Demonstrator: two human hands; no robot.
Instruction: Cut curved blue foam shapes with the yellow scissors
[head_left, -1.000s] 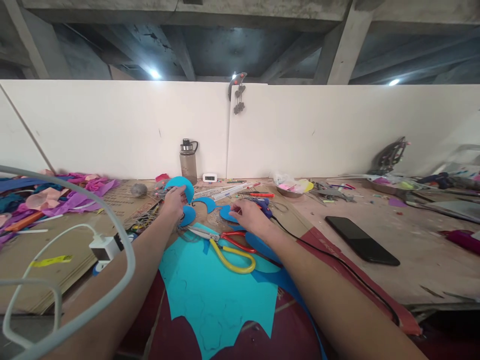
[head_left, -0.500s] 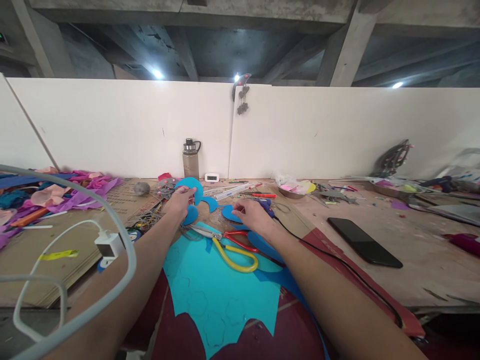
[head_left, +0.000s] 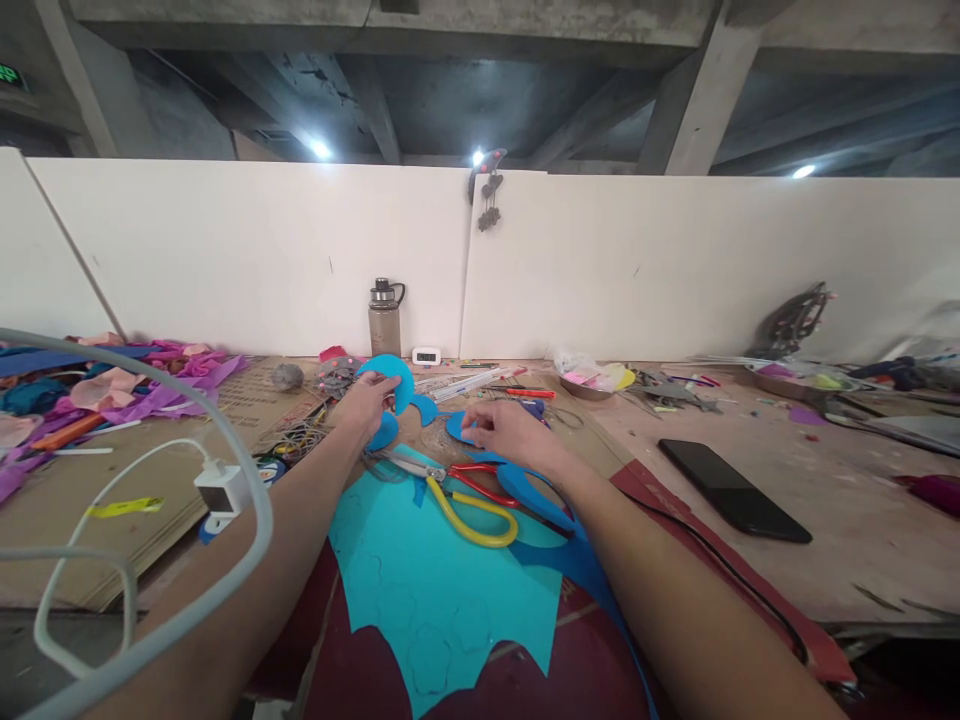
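In my left hand (head_left: 364,408) a round, bright blue felt-like piece (head_left: 397,376) is pinched between closed fingers. My right hand (head_left: 510,432) has its fingers drawn together on the edge of another blue cut piece (head_left: 456,428). Between the hands lies a small blue crescent (head_left: 425,408). Below them, yellow-handled scissors (head_left: 480,540) rest on a turquoise sheet (head_left: 420,590) with flower outlines drawn on it. Red-handled pliers (head_left: 484,485) lie across the scissors. A long blue offcut (head_left: 570,560) trails beneath my right forearm.
A white cable (head_left: 255,480) loops in front at left, near a charger (head_left: 223,490). Coloured scraps (head_left: 112,385) pile up at far left. A water bottle (head_left: 385,318) stands by the white partition (head_left: 247,260). A black phone (head_left: 733,490) lies at right.
The view has shifted slightly. My right hand has turned a little, still at the blue piece. My left hand keeps the round piece in nearly the same spot.
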